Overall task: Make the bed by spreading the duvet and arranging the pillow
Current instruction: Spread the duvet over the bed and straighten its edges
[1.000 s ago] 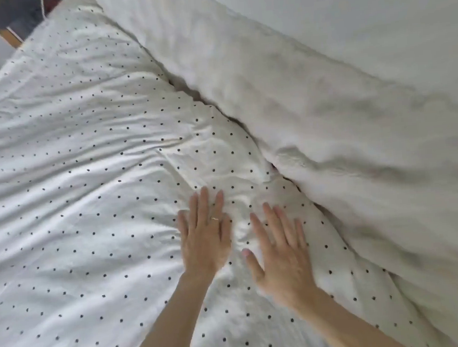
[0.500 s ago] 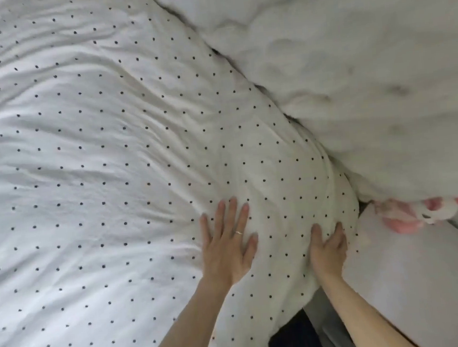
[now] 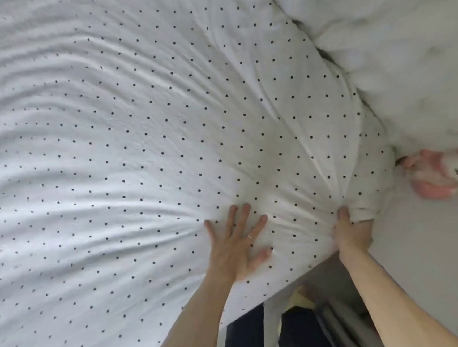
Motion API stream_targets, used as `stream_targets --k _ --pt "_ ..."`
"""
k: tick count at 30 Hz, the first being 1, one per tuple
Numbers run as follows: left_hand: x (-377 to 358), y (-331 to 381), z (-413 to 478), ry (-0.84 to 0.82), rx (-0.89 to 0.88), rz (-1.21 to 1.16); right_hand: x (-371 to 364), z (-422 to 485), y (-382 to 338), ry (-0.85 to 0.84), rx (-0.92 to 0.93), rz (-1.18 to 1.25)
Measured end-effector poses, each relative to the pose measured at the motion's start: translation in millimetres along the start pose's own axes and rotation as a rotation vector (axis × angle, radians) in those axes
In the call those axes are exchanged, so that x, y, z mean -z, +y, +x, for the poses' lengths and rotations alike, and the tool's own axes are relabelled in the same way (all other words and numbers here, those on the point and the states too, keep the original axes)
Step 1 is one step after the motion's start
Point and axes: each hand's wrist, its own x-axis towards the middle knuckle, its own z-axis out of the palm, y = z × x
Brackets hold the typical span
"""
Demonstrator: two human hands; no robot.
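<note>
Right hand [image 3: 352, 234]: clenched in a grip on the near right corner of the duvet [image 3: 142, 142]; the cloth is bunched between thumb and curled fingers, and creases fan out from the fist toward the far left.
Left hand [image 3: 235, 246]: flat, palm down on the duvet just left of the right hand, fingers spread and holding nothing; a thin ring [image 3: 249, 236] sits on one finger.
Forearms: both bare, coming in from the near edge, the left one lying across the near part of the duvet, the right one over the gap beside the bed.
Duvet: white with small dark dots, covering most of the view from the near left to the far middle; long soft folds run across it, tightest around the gripped corner. Its near edge hangs over the side of the bed above the person's dark trousers [image 3: 297, 333].
Fluffy white blanket [image 3: 394, 48]: plain, without dots, heaped along the far right, touching the dotted duvet along a shadowed seam.
Pink and white soft toy [image 3: 441, 177]: at the right edge, lying just under the fluffy blanket and near the gripped corner, blurred.
White sheet [image 3: 429, 261]: bare and smooth at the near right, beside the right hand.
Pillow: cannot tell whether any is in view.
</note>
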Motion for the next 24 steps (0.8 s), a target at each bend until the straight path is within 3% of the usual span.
stream_targets --k 3,6,9,12,15,17,19,21,24 --pt "-2.8 20.4 9.2 0.019 0.077 0.033 10.7 10.5 16.2 -0.247 -0.104 -0.109" --pt "1.5 38.3 25.4 0.072 0.004 0.119 31.5 26.9 -0.5 -0.245 -0.116 -0.097" --pt "20.7 69.1 59.7 0.169 -0.103 0.152 58.7 62.5 -20.8 -0.184 -0.061 0.045" --pt "33.8 101.7 93.5 0.152 -0.174 0.14 69.3 92.3 -28.7 -0.291 -0.255 0.254" --pt "37.2 130.1 119.5 -0.006 -0.07 0.061 69.0 115.4 -21.1 -0.444 -0.361 0.469" --pt "44.2 140.6 125.9 -0.016 -0.013 0.042 67.9 113.5 -23.9 -0.472 -0.356 0.53" --pt "62.8 148.0 124.8 -0.023 0.016 -0.057 72.6 104.9 -30.8 -0.507 -0.325 0.564" --pt "84.2 156.7 118.0 -0.066 0.054 -0.306 84.1 89.2 -39.7 -0.534 -0.27 0.591" --pt "107.5 174.5 98.2 -0.083 -0.007 -0.489 111.4 53.7 -53.8 -0.587 -0.189 0.593"
